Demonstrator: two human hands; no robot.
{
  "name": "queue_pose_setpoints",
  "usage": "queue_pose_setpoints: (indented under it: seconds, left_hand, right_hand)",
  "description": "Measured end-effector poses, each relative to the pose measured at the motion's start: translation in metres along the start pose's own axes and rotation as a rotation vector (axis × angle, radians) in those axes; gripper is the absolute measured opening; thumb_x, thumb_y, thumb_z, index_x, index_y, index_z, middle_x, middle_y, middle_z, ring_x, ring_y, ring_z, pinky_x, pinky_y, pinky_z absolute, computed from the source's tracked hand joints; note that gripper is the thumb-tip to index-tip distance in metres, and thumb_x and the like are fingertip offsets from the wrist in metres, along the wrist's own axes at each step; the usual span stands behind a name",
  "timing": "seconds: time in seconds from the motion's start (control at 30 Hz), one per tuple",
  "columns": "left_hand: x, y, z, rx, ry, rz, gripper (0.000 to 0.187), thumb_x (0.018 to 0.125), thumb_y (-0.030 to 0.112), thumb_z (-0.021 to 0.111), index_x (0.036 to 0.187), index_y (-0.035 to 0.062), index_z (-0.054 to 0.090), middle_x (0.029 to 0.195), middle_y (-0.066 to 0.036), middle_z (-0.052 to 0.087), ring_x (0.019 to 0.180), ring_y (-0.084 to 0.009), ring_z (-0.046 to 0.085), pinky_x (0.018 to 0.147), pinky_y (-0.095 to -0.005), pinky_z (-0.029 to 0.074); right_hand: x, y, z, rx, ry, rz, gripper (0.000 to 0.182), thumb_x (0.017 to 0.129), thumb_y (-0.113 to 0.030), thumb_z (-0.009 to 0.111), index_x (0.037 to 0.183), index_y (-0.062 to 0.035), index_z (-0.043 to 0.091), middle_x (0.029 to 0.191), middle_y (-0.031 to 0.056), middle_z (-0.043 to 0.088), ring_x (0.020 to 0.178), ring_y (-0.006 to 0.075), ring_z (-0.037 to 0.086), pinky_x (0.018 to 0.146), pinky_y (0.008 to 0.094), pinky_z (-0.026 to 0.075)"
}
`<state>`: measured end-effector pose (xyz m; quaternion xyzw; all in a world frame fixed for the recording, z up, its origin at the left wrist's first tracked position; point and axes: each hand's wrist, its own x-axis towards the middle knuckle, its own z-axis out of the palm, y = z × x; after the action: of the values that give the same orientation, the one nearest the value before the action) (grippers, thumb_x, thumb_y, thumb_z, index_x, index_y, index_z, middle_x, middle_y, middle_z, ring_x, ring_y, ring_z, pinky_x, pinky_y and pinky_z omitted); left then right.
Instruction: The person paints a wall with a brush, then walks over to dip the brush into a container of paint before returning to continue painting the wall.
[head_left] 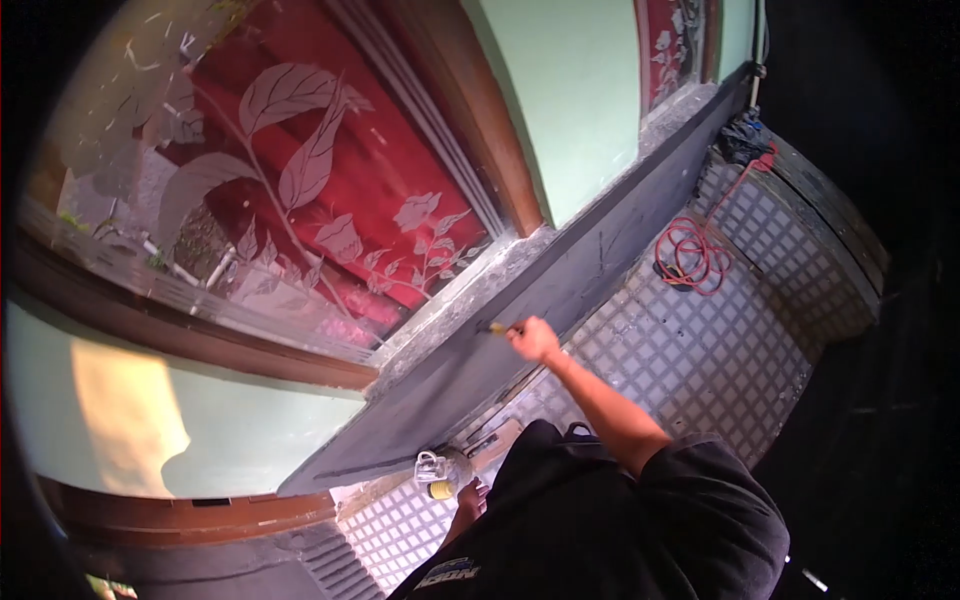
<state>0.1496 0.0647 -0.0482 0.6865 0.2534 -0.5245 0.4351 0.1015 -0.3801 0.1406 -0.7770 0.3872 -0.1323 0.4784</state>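
Note:
My right hand [535, 340] is closed around a small paintbrush [497, 328]. The brush's dark tip is at the dark grey band [600, 255] along the lower wall, below the window sill. Close to my body, my left hand [473, 495] has curled fingers against a grey container [458, 466], which it seems to hold from below. A white looped part and a yellow piece [440, 490] show at the container's side. What is inside the container is hidden.
A red cord [692, 258] lies coiled on the checkered tile floor [690, 345] and runs to a black bag [742, 137] by a step [835, 215]. Above the sill [450, 305] is an etched glass window [300, 180] in a brown frame, beside pale green wall.

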Motion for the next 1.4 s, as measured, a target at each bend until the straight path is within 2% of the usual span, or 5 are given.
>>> queue_pose_setpoints:
  seconds: [0.17,0.37,0.7,0.8,1.4]
  left_hand:
    - [0.081,0.002,-0.011,0.13,-0.398,0.016,0.022,0.087,0.036,0.046,0.078,0.0174,0.054,0.062,0.003,0.042,0.051,-0.0101,0.037,0.048,-0.0286,0.031]
    - [0.109,0.005,0.09,0.348,-0.191,0.101,0.019,0.083,0.032,0.053,0.073,0.0152,0.055,0.063,0.002,0.044,0.049,-0.0114,0.036,0.044,-0.0274,0.029]
    - [0.087,0.227,0.259,0.924,-0.369,0.164,0.028,0.079,0.037,0.057,0.07,0.0116,0.051,0.057,-0.001,0.048,0.046,-0.0153,0.044,0.04,-0.0341,0.034]
    - [0.036,0.277,0.356,1.21,-0.339,0.179,0.041,0.086,0.038,0.05,0.111,0.0063,0.048,0.107,-0.013,0.058,0.095,-0.0239,0.056,0.081,-0.0407,0.042]
    - [0.001,0.23,0.63,2.048,-0.649,0.353,0.029,0.085,0.033,0.053,0.098,0.0072,0.055,0.081,-0.006,0.062,0.065,-0.0137,0.058,0.048,-0.0269,0.044]
  right_hand:
    - [0.019,0.048,-0.123,0.137,0.639,0.314,0.031,0.081,-0.028,0.052,0.092,-0.0027,0.064,0.082,0.0203,0.063,0.082,0.0345,0.061,0.073,0.0403,0.047]
    - [-0.059,0.133,-0.204,0.187,0.777,0.472,0.033,0.081,-0.027,0.052,0.092,0.003,0.061,0.072,0.019,0.06,0.068,0.0211,0.058,0.066,0.0338,0.044]
    - [-0.287,0.285,-0.064,0.269,1.109,0.862,0.024,0.082,-0.024,0.054,0.089,-0.0012,0.051,0.059,0.0073,0.052,0.045,0.0147,0.048,0.039,0.0313,0.04]
    - [-0.355,0.335,0.033,0.405,1.054,1.25,0.021,0.079,-0.023,0.052,0.086,-0.0027,0.052,0.057,0.006,0.051,0.041,0.0157,0.046,0.037,0.0315,0.038]
    - [-0.317,0.162,0.123,1.299,1.895,1.69,0.015,0.073,-0.014,0.06,0.073,0.0002,0.059,0.053,0.0061,0.05,0.04,0.0164,0.043,0.037,0.0326,0.033]
